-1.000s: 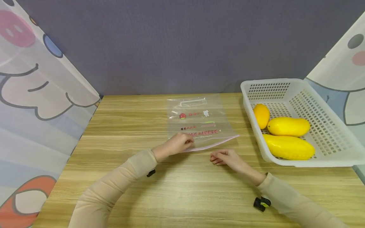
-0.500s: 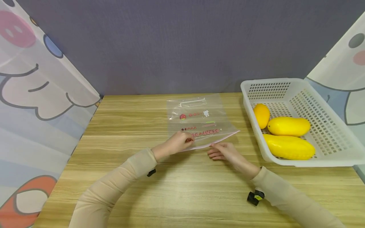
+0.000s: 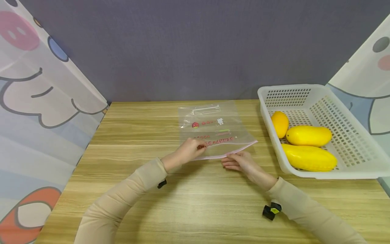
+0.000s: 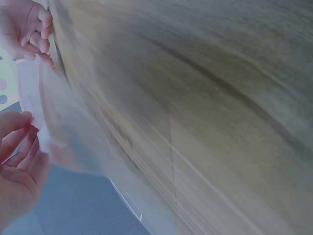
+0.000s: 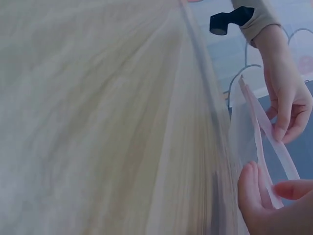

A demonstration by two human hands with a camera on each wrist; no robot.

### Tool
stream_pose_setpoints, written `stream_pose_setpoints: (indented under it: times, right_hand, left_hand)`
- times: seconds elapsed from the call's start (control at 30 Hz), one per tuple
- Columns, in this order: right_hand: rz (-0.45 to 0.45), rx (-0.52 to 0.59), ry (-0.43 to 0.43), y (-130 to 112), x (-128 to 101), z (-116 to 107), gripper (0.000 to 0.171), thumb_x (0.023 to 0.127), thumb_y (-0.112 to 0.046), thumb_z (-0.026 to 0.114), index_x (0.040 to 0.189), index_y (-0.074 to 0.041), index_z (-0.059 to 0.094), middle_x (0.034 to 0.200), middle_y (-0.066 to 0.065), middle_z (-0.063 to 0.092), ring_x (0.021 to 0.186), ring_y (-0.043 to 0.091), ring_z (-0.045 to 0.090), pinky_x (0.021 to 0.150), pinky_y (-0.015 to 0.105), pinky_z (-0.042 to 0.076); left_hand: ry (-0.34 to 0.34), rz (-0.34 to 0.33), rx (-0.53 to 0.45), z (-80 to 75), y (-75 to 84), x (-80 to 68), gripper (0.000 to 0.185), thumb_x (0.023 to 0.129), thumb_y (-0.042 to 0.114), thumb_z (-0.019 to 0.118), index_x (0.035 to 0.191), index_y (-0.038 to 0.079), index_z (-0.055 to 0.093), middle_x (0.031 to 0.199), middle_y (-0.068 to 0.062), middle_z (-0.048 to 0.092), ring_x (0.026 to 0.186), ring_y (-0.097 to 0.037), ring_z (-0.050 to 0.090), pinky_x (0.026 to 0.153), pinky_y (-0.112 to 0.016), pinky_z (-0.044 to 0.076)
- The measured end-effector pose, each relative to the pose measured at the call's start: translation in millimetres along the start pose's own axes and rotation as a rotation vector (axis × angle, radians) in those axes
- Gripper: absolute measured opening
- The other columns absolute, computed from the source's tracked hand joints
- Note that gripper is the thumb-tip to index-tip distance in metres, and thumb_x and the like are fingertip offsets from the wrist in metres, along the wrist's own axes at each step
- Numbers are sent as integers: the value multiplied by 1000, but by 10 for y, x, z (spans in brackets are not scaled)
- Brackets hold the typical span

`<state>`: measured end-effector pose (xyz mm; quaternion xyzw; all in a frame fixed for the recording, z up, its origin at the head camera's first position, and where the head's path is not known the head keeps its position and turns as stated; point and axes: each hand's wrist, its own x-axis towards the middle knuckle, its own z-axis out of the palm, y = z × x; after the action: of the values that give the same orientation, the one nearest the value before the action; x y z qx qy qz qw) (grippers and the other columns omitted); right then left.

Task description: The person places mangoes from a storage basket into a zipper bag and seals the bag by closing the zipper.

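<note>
Right hand (image 3: pixel 242 165), apart earlier, now holds the plastic bag (image 3: pixel 210 118).

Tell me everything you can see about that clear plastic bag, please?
The clear plastic bag looks thin and glossy, with a strawberry print, red lettering and a white-outlined box. A pink strip edges its mouth, which faces the person. It lies mostly flat on the wood-grain table, left of the white basket. The left hand and right hand pinch the mouth's lips, parted between them in the right wrist view. Nothing shows inside.
</note>
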<state>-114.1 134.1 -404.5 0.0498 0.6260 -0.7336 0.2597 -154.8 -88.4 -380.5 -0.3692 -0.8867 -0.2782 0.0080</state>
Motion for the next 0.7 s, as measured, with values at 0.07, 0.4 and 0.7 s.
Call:
stream_pose_setpoints:
  times: [0.07, 0.4, 0.7]
  right_hand:
    - [17, 62, 4, -6, -8, 6, 39, 92, -2, 40, 122, 21, 31, 92, 16, 65, 81, 18, 64, 80, 32, 50]
    - [44, 160, 21, -10, -9, 4, 41, 90, 3, 42, 123, 22, 28, 84, 13, 66, 80, 16, 64, 81, 32, 49]
    - [29, 180, 22, 13, -19, -5, 42, 90, 6, 41, 125, 23, 24, 83, 10, 65, 79, 15, 64, 82, 31, 49]
  left_hand:
    - [19, -5, -13, -13, 1, 0, 12, 81, 2, 59, 90, -5, 65, 87, -14, 66, 65, -14, 60, 59, -12, 47]
    - [122, -19, -77, -83, 17, 25, 11, 82, 1, 58, 88, -5, 65, 80, -11, 65, 65, -15, 59, 57, -11, 46]
    - [230, -8, -66, -100, -2, 61, 8, 81, 0, 58, 84, -6, 64, 76, -10, 64, 64, -15, 60, 58, -11, 47]
